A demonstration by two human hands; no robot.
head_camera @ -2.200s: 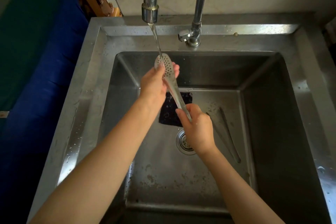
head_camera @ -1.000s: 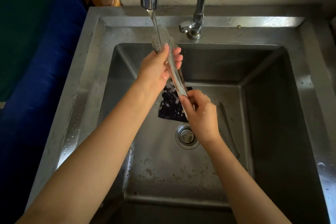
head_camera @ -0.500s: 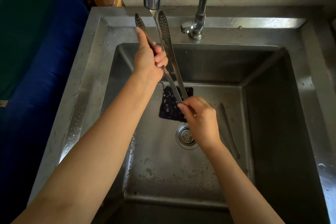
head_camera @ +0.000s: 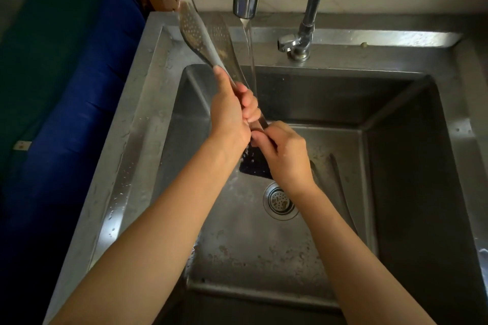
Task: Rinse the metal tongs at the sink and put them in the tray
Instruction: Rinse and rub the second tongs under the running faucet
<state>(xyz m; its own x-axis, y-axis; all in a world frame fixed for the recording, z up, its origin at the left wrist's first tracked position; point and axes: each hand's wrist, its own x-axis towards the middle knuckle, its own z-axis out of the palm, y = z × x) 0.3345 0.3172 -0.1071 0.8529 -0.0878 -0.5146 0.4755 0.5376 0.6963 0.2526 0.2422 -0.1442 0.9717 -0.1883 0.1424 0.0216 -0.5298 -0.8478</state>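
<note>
The metal tongs (head_camera: 211,39) have two perforated spoon-shaped ends that point up and to the left, just left of the water stream. My left hand (head_camera: 232,111) is wrapped around the tongs' middle, index finger stretched along one arm. My right hand (head_camera: 285,153) grips the hinge end, low over the steel sink (head_camera: 264,258). Water runs from the tap (head_camera: 245,2) past the tongs' right side. No tray is in view.
A dark square pad (head_camera: 254,166) lies on the sink floor beside the drain (head_camera: 281,200). A second pipe with a valve (head_camera: 298,42) stands at the back rim. A blue and green cloth (head_camera: 66,74) covers the area left of the sink.
The tongs' ends have swung left, out from under the stream, and come closer together. My left hand has slid down the arms towards my right hand.
</note>
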